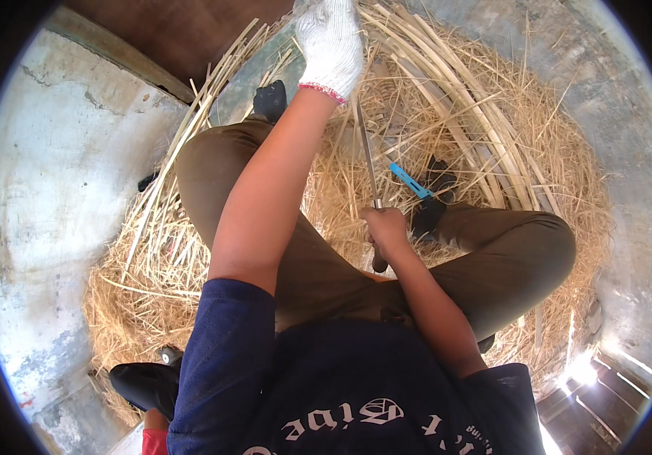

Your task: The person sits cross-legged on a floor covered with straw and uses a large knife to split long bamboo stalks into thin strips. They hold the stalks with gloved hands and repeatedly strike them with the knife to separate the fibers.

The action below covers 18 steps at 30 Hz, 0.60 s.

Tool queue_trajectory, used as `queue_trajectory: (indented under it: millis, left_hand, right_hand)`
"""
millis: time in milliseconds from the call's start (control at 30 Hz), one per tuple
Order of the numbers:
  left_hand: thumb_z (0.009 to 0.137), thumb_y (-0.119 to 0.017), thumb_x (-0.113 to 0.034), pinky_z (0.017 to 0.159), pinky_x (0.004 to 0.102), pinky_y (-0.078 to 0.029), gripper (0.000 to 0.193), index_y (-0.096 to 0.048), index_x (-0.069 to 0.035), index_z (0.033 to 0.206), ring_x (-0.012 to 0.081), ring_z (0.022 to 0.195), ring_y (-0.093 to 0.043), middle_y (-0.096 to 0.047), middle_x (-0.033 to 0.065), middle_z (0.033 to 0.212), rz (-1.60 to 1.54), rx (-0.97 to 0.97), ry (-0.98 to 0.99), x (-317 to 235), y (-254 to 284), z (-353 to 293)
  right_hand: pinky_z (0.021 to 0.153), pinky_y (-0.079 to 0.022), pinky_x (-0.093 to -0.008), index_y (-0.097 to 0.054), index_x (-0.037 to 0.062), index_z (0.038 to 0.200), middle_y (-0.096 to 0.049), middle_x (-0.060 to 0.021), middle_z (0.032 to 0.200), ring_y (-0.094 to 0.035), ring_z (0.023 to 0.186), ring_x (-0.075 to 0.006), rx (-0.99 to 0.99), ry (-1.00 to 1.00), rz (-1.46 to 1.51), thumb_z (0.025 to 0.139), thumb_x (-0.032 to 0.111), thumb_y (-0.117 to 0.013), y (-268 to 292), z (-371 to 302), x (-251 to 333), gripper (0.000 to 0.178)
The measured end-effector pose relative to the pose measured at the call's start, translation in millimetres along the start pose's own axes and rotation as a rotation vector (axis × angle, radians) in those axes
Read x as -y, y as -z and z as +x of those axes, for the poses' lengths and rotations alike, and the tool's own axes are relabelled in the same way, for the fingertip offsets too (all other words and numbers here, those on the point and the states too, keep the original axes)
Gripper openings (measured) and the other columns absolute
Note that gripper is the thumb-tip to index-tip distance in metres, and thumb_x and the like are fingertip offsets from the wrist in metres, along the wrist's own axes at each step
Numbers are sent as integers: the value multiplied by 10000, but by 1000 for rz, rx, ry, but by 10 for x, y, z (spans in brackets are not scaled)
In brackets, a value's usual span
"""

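My right hand (387,230), bare, is closed around the dark handle of a long knife (365,148) between my legs. Its narrow grey blade points away from me, toward the glove. At the top edge of the view my left hand (329,42) wears a white knitted glove with a red-edged cuff. Its fingers look curled, but they are partly cut off by the edge, and whatever they hold is hidden. Long pale split strips (455,106), which look like bamboo, lie just right of the glove.
Fine straw-coloured shavings (568,189) cover the floor around my crossed legs. A blue slotted tool or sheath (409,180) rests by my right foot. More strips (189,144) lie on the left, along a worn wall (61,189). Another person's dark-clad limb (144,385) shows at lower left.
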State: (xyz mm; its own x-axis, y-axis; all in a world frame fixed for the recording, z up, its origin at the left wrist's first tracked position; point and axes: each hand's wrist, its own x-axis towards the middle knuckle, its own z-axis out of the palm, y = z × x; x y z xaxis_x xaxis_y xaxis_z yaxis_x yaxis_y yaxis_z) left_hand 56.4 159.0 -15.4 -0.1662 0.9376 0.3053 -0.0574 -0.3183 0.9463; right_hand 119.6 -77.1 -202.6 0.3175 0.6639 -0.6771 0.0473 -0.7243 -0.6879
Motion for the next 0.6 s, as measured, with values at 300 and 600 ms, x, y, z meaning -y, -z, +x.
queue_trajectory:
  millis: [300,600]
  left_hand:
    - [1069,-523,-504,599,358,-387,510,-673,-56,878,128,665,-436,-501,-16,703,-127,-18,-108,-131,-130,-88]
    - [1079,-529,-457,588,362,-374,496,-651,-35,850,119,666,-430,-485,-22,702,119,90,5,-71,-96,-138]
  right_hand:
    - [506,-496,-390,-647,-50,664,-615,-137,572,-601,476,-232,47,-38,179,793,243,-710,8,135,-39,325]
    - [580,-483,-394,-641,-20,662,-612,-110,571,-599,528,-212,-175,227,-86,836,242,-682,57,-200,301,318]
